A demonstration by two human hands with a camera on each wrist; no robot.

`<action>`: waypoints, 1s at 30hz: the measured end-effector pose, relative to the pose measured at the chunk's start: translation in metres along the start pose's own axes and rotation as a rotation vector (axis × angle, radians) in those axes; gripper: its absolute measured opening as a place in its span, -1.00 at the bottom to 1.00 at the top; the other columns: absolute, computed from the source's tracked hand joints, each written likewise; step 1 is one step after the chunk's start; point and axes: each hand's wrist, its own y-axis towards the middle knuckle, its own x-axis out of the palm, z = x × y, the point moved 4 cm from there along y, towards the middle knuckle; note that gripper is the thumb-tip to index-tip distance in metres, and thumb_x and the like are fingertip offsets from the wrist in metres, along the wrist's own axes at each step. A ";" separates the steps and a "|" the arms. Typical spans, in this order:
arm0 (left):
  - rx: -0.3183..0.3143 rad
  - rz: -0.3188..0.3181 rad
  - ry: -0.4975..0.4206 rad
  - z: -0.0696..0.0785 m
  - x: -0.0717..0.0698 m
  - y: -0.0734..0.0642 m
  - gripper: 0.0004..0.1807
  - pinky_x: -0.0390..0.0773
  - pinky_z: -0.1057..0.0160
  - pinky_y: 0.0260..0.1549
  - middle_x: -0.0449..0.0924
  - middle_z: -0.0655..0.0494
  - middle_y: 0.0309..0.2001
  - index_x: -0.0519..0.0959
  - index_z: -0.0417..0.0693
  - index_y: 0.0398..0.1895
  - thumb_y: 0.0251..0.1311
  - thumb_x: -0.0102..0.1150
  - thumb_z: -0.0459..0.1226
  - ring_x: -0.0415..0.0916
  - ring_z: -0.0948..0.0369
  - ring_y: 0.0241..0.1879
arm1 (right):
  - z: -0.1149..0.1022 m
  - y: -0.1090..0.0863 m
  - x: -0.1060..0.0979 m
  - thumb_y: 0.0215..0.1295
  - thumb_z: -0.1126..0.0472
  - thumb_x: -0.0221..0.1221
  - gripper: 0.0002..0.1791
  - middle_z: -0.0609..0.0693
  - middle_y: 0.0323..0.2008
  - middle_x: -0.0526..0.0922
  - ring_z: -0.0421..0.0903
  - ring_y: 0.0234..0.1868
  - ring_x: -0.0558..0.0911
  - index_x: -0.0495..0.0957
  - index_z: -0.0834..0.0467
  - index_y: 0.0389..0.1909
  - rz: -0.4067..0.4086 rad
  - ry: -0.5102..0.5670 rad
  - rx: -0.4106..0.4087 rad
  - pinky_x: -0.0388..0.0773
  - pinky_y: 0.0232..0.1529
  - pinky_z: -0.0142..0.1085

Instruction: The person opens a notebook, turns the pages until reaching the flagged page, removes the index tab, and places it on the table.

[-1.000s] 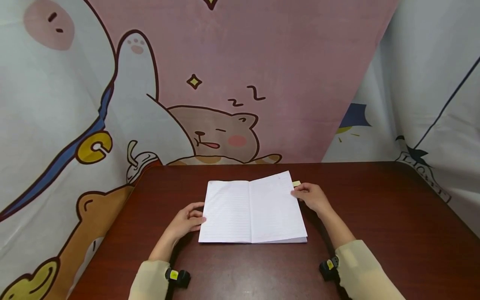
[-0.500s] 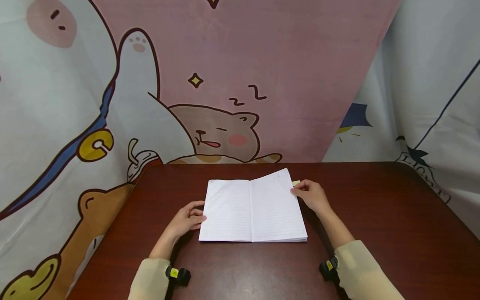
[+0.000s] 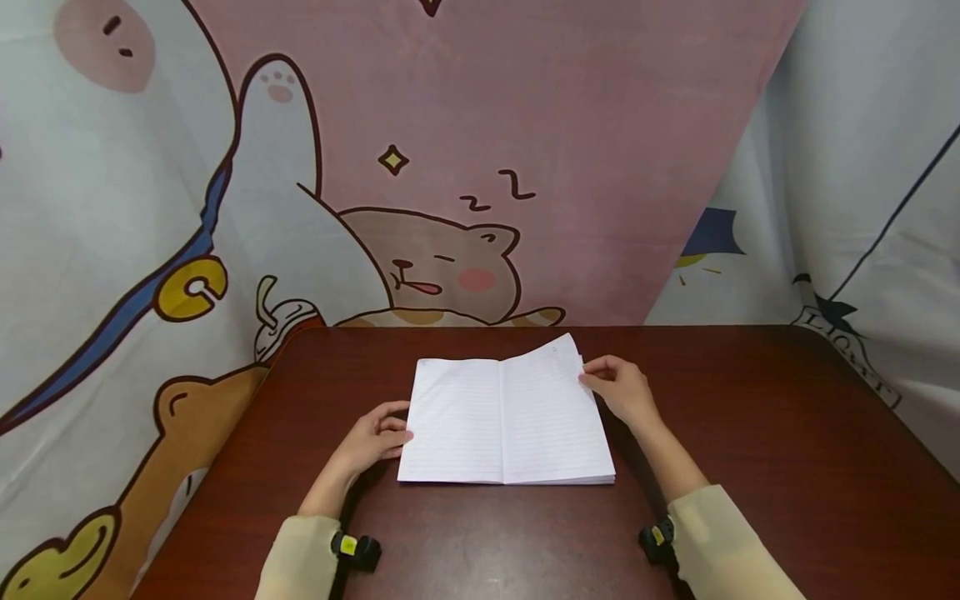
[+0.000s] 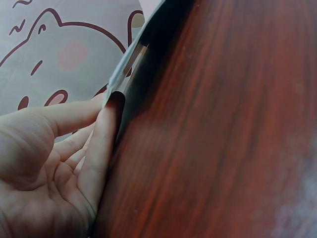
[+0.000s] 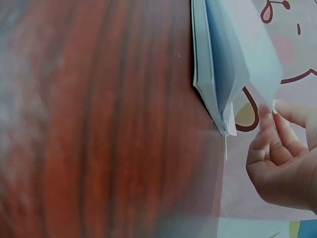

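Note:
A lined notebook [image 3: 457, 425] lies spread on the table, its pages white and bare of writing. My left hand [image 3: 373, 439] grips the left edge, thumb on top and fingers beneath; the left wrist view shows that edge [image 4: 113, 89] pinched between thumb and finger. With thumb and fingertips my right hand [image 3: 624, 389] pinches the right-hand page [image 3: 551, 408] near its upper outer corner. That page is lifted and bends upward. In the right wrist view the raised page [image 5: 252, 44] stands apart from the thicker stack of pages [image 5: 205, 59] below.
The dark red-brown wooden table [image 3: 750, 433] extends to both sides. A cartoon-printed cloth [image 3: 600, 167] hangs behind its far edge and along the left. Black camera units [image 3: 358, 552] sit on both wrists, by the pale yellow sleeves [image 3: 300, 558].
The right hand has moved slightly up and left with the page corner, which now bends more. Lines show on the right page, which looked plain before. The left hand stays put.

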 end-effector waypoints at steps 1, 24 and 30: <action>0.002 -0.001 -0.002 0.000 0.000 0.000 -0.39 0.66 0.31 -0.23 0.59 -0.07 -0.11 0.30 -0.25 0.41 0.33 0.21 -0.34 0.57 0.29 -0.25 | 0.000 0.000 0.001 0.31 0.19 0.28 -0.75 0.21 -0.19 0.71 -0.18 -0.31 0.56 0.64 0.28 -0.11 -0.010 0.023 -0.001 0.54 -0.30 -0.32; 0.003 0.006 0.002 0.002 0.001 -0.001 -0.38 0.67 0.24 -0.20 0.60 -0.11 -0.08 0.29 -0.24 0.42 0.32 0.22 -0.33 0.58 0.27 -0.23 | -0.003 -0.006 0.013 0.42 0.36 0.08 -0.46 0.43 0.23 0.49 -0.12 -0.18 0.66 0.28 0.32 0.40 -0.259 0.321 0.027 0.67 -0.23 -0.28; -0.004 0.008 0.005 0.002 0.001 -0.001 -0.37 0.67 0.23 -0.19 0.59 -0.10 -0.08 0.29 -0.24 0.42 0.32 0.22 -0.32 0.58 0.26 -0.23 | -0.008 -0.009 0.012 0.44 0.37 0.00 -0.44 0.46 0.26 0.44 -0.11 -0.14 0.64 0.21 0.31 0.44 -0.308 0.371 0.005 0.67 -0.22 -0.26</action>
